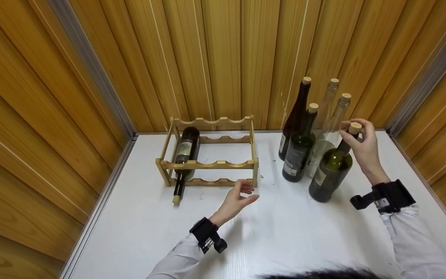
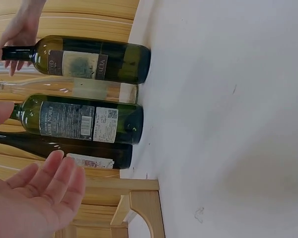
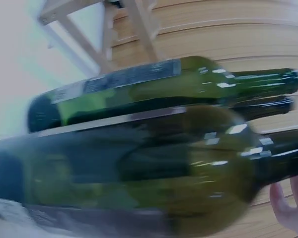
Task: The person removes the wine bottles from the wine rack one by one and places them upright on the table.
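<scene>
At the right, my right hand (image 1: 366,151) holds the neck of a green wine bottle (image 1: 329,176) with a cork in its top. That bottle stands close to the table top, leaning a little; its base looks near or on the surface. In the right wrist view the green wine bottle (image 3: 139,168) fills the front, with fingertips (image 3: 283,203) at its neck. My left hand (image 1: 232,201) hovers in front of the wooden wine rack (image 1: 207,166), fingers loosely bent and thumb apart, holding nothing. One dark wine bottle (image 1: 187,145) lies in the rack's left slot, its corked neck toward me.
Beside the held bottle stand another green bottle (image 1: 299,155), a tall dark bottle (image 1: 294,112) and two clear bottles, one a clear bottle (image 1: 337,116), all corked and close together. Wooden panel walls (image 1: 223,58) enclose the white table (image 1: 130,232).
</scene>
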`<state>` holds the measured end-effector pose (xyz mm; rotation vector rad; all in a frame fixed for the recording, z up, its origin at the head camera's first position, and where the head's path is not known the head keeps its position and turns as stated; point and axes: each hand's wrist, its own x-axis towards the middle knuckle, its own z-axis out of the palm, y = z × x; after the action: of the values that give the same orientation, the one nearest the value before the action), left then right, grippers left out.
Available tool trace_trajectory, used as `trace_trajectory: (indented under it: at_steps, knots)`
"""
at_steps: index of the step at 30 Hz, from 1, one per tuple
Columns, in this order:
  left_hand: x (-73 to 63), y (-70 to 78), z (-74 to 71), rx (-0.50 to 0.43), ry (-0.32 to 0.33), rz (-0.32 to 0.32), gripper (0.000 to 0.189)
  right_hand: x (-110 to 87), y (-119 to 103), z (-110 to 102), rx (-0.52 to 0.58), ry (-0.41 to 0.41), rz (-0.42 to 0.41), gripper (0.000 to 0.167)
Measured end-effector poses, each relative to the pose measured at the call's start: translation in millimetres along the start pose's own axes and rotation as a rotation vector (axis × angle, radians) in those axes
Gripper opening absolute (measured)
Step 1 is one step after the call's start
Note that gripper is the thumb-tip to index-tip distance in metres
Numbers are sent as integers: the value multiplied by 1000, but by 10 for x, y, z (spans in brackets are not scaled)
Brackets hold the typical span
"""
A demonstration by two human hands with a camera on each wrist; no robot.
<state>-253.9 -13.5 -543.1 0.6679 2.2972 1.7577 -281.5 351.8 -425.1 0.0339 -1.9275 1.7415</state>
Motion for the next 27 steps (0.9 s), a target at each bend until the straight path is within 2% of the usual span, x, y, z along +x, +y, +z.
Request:
trace_trajectory:
  at_steps: [3, 6, 9, 12, 14, 17, 20, 22, 24, 25, 27]
  knots:
    - [-6, -5, -32, 12, 6, -2, 45, -9, -202, 65, 44, 80, -109, 44]
    - [5, -5, -89, 29, 23, -4, 41, -53, -400, 175, 54, 125, -261, 52]
    - [33, 30, -206, 47, 67, -2, 36, -137, -505, 349, -20, 120, -448, 49]
    - [87, 88, -378, 60, 153, 2, 31, -243, -486, 585, -54, 48, -660, 47]
    - [129, 128, -513, 79, 226, 6, 28, -315, -426, 745, -66, -50, -781, 47]
    - [181, 184, -720, 122, 334, 16, 24, -426, -293, 950, -79, -232, -880, 51]
    - [204, 227, -915, 181, 415, 44, 20, -569, -134, 1092, -156, -403, -854, 48]
    - [201, 227, -1038, 238, 475, 73, 17, -684, -56, 1160, -243, -503, -760, 39]
    - [192, 202, -1168, 324, 552, 108, 14, -790, -7, 1234, -330, -609, -593, 31]
    - [219, 84, -1262, 386, 606, 141, 14, -832, 12, 1279, -362, -656, -490, 29]
    - [219, 31, -1427, 507, 725, 130, 15, -893, 55, 1385, -388, -728, -260, 31]
